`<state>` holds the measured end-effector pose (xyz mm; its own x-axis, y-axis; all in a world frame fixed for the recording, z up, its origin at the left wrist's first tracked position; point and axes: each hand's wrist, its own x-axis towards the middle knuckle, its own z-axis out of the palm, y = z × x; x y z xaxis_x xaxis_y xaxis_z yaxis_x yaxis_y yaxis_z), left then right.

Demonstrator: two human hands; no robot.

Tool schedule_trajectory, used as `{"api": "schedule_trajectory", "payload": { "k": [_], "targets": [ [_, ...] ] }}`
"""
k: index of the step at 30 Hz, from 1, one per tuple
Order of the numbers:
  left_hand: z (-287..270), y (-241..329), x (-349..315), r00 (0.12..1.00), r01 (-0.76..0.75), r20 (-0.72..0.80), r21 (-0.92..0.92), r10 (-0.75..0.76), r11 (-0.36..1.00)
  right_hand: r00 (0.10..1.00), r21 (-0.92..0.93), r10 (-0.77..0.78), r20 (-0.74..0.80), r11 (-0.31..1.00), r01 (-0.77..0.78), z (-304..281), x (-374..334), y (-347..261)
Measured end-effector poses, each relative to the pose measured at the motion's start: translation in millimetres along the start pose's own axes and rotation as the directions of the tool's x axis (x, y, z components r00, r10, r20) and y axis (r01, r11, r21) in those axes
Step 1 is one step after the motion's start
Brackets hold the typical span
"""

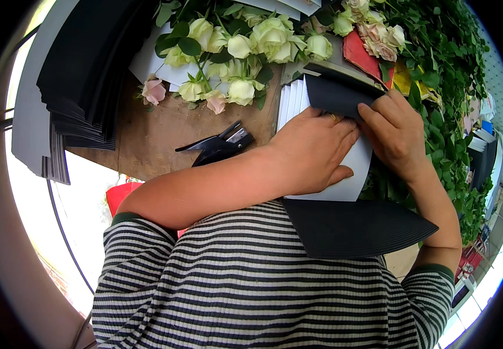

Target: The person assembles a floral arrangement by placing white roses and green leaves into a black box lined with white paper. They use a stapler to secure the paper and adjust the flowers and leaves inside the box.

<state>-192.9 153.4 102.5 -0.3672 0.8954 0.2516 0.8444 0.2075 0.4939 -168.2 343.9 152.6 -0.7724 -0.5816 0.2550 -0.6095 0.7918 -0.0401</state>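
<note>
My left hand (315, 148) lies flat, fingers stretched out, on a white sheet (356, 185), its fingertips reaching the edge of a folded-over black flap (336, 96). With my right hand (401, 135) I grip that black flap near its right end, thumb and fingers closed on it. The flap looks like stiff paper or card. Below the white sheet, a fanned stack of black sheets (362, 230) rests against my front. White layered edges (292, 102) show left of my left hand. A black stapler (222, 144) lies on the table beyond my left forearm.
Cut white and pale pink roses (240, 46) lie at the back of the wooden table (152, 136). Tall stacks of black and grey sheets (82, 70) stand at the left. Leafy green stems (437, 70) fill the right side, beside a red packet (365, 55).
</note>
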Motion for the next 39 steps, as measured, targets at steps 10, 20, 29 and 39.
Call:
{"api": "schedule_trajectory", "payload": {
  "k": [10,20,29,39],
  "targets": [
    [-21.6,-21.6,-46.4,0.912,0.131,-0.332,-0.315,-0.239,0.940,0.981,-0.097,-0.062,0.182,0.992,0.080,3.1,-0.6,-6.9],
    [-14.0,-39.1,-8.5,0.745,0.484,0.374,-0.873,-0.552,0.061,0.983,-0.001,-0.042,0.178,0.999,0.043,0.8,-4.6,-7.8],
    [-10.7,-57.8,-16.5,0.776,0.527,0.423,-0.843,-0.468,0.112,0.893,0.675,-0.084,0.443,0.687,-0.271,-77.5,-0.1,-14.8],
    [-4.5,-66.5,-16.1,0.846,0.447,0.387,-0.889,-0.368,0.094,0.949,0.497,0.136,0.285,0.825,-0.268,-17.8,-9.7,11.9]
  ]
}}
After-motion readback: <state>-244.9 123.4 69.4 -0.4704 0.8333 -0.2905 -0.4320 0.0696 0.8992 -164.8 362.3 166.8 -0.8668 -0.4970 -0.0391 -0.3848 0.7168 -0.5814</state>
